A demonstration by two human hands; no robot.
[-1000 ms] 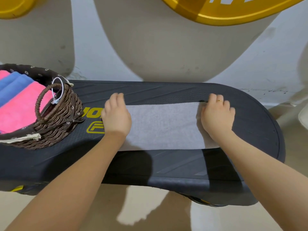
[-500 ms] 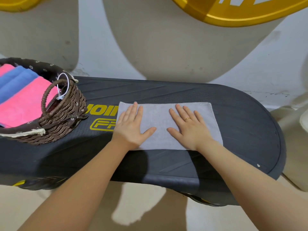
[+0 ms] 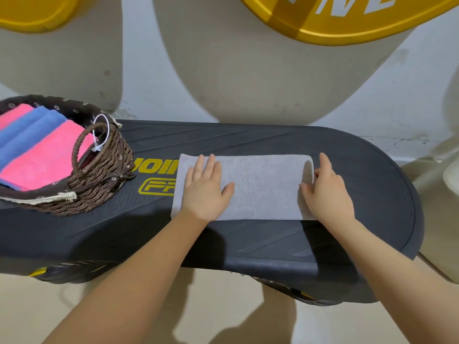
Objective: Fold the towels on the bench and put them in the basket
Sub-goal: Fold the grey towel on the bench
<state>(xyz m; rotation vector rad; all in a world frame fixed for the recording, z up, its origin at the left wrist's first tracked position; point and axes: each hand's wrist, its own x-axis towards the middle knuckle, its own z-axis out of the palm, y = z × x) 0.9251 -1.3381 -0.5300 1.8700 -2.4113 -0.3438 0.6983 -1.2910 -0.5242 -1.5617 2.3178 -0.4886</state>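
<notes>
A grey towel (image 3: 260, 187), folded into a flat strip, lies across the middle of the dark bench (image 3: 360, 170). My left hand (image 3: 205, 188) rests flat on its left part, fingers spread. At the towel's right end my right hand (image 3: 326, 191) grips the edge, which is lifted and curled a little. A brown woven basket (image 3: 99, 180) stands on the bench's left end and holds folded pink towels (image 3: 42, 160) and blue towels (image 3: 27, 134).
A pale wall with large yellow signs (image 3: 347, 23) rises right behind the bench. The basket's handle (image 3: 82, 145) with a white tag loop stands up on its right side. Beige floor (image 3: 223, 319) lies below the bench's front edge.
Both hands pressed flat on the towel's middle half a second ago. Now my right hand has slid to the right end and taken hold of that edge; my left hand stays flat.
</notes>
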